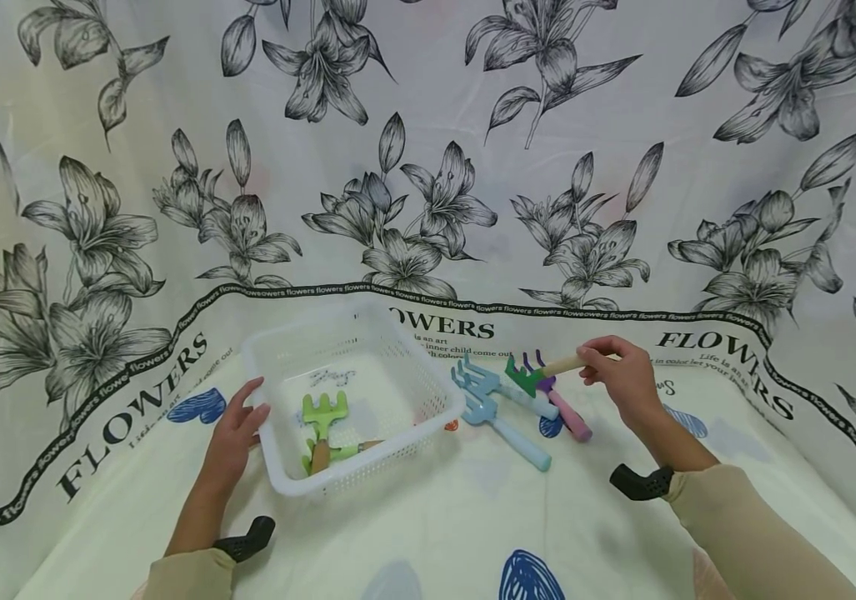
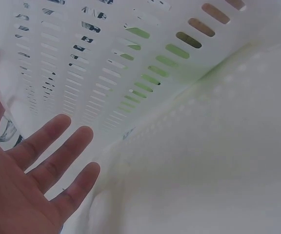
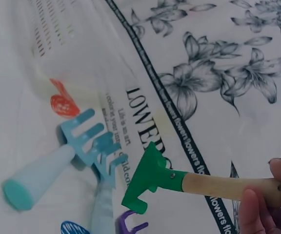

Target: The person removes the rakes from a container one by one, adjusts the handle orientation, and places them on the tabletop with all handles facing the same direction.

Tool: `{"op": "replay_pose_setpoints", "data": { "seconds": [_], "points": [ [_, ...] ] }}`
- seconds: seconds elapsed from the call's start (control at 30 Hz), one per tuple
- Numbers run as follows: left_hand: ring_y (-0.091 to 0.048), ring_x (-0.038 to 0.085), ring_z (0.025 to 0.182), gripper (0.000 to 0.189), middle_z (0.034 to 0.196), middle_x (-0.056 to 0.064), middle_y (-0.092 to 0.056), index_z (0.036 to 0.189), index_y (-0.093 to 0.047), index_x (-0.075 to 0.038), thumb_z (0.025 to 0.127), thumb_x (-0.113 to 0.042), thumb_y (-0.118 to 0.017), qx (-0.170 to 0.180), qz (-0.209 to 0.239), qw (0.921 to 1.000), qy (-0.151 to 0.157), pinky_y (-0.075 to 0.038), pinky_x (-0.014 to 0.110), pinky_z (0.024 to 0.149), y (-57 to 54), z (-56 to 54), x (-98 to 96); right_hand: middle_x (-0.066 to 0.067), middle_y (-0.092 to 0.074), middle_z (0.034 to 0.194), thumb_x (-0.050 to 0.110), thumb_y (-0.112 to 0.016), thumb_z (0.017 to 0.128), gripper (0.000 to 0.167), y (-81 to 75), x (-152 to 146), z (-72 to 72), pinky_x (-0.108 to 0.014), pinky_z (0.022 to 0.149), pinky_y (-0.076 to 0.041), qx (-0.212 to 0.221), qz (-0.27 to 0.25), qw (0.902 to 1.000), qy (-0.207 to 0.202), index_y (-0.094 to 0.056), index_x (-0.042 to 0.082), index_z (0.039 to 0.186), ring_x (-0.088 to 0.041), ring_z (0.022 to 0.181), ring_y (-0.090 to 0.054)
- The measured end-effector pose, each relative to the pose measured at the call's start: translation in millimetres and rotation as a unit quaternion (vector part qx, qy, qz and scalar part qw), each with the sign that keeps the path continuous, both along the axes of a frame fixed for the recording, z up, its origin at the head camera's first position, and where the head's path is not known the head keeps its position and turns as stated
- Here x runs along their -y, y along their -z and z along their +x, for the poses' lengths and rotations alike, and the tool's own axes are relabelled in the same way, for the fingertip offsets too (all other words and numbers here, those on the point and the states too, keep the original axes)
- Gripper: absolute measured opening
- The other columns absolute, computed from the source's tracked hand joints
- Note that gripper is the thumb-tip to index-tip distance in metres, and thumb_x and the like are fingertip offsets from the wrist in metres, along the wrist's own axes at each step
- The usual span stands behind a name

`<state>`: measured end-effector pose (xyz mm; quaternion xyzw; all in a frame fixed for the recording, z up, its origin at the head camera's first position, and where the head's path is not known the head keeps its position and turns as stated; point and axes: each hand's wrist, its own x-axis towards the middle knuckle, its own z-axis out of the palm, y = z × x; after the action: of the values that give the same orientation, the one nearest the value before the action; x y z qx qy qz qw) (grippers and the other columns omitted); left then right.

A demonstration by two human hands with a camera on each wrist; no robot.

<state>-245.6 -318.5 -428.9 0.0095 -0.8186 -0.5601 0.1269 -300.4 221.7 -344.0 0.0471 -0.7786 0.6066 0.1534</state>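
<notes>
pale cloth sfc (image 1: 443, 533): wht basket (image 1: 438, 390), 2 lt-blue rakes (image 1: 506, 431) beside it, pink-hdl purple rake (image 1: 558, 400) nearby.

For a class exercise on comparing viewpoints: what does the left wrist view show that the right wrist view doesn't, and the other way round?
Left wrist only: the left grip, with several fingers straight.

Right wrist only: the right grip pinching a green-headed tool by its wooden handle, two light-blue forks and part of a purple tool.

Both: slotted wall of the white basket, and flower-printed cloth.
</notes>
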Motion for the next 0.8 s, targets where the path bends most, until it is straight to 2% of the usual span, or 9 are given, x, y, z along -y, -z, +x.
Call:
{"op": "replay_pose_setpoints", "data": {
  "seconds": [0.13, 0.33, 0.6, 0.8],
  "points": [
    [-0.045, 0.044, 0.126, 0.064, 0.145, 0.024, -0.039, 0.156, -0.018, -0.027, 0.101, -0.050, -0.041, 0.002, 0.001, 1.0000, 0.001, -0.038, 0.060, 0.100, -0.8, 0.0, 0.1, -0.014, -0.062, 0.094, 0.025, -0.065, 0.095, 0.032, 6.8, -8, -2.5, -0.023, 0.064, -0.056, -0.007, 0.052, 0.9968, 0.059, -0.062, -0.003, 0.111, -0.011, 0.066, -0.065],
    [-0.044, 0.044, 0.127, 0.064, 0.146, 0.023, -0.038, 0.157, -0.018, -0.027, 0.101, -0.049, -0.041, 0.002, -0.002, 1.0000, 0.001, -0.039, 0.060, 0.099, 0.4, -0.2, 0.7, -0.016, -0.064, 0.096, 0.024, -0.064, 0.095, 0.028, 14.1, -19, -4.5, -0.021, 0.061, -0.055, -0.020, 0.116, 0.9852, 0.124, -0.065, 0.000, 0.109, -0.014, 0.066, -0.065],
    [-0.045, 0.043, 0.127, 0.063, 0.147, 0.024, -0.038, 0.157, -0.017, -0.028, 0.102, -0.047, -0.041, 0.007, -0.003, 1.0000, 0.000, -0.039, 0.059, 0.099, 3.0, -0.7, 1.6, -0.013, -0.058, 0.098, 0.019, -0.065, 0.094, 0.024, 23.6, -34, -5.2, -0.018, 0.056, -0.052, -0.022, 0.163, 0.9718, 0.169, -0.065, -0.001, 0.108, -0.015, 0.067, -0.064],
    [-0.043, 0.043, 0.129, 0.063, 0.147, 0.024, -0.037, 0.157, -0.017, -0.029, 0.101, -0.048, -0.041, 0.014, -0.002, 0.9999, -0.002, -0.039, 0.059, 0.100, 2.3, -2.0, 2.0, -0.011, -0.052, 0.090, 0.014, -0.069, 0.090, 0.018, 42.4, -40, -5.6, -0.028, 0.061, -0.044, -0.081, 0.250, 0.9479, 0.180, -0.067, 0.000, 0.100, -0.022, 0.077, -0.052]
  ]
}}
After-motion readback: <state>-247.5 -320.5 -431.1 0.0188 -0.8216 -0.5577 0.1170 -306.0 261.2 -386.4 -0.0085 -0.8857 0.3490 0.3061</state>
